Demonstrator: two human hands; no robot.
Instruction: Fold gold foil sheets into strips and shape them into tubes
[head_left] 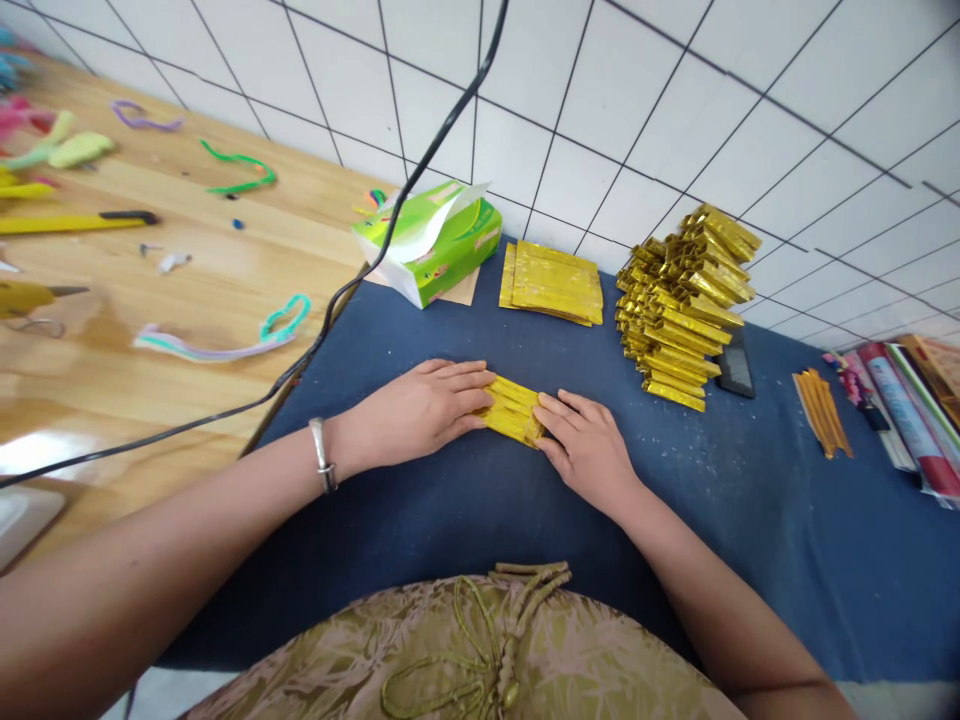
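In the head view, a creased gold sheet (511,408) is lying on blue cloth (450,520) between the separated hands, its creases running crosswise; the left hand (427,410) and right hand (589,445) are touching opposite ends, neither being clearly nearer; whether 1 or 2 are pinching, I cannot tell.

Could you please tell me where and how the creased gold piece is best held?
Probably pinched by its two ends, one hand coming from each side: the creased gold piece has folds running from end to end, and the left hand and right hand rest at those ends.
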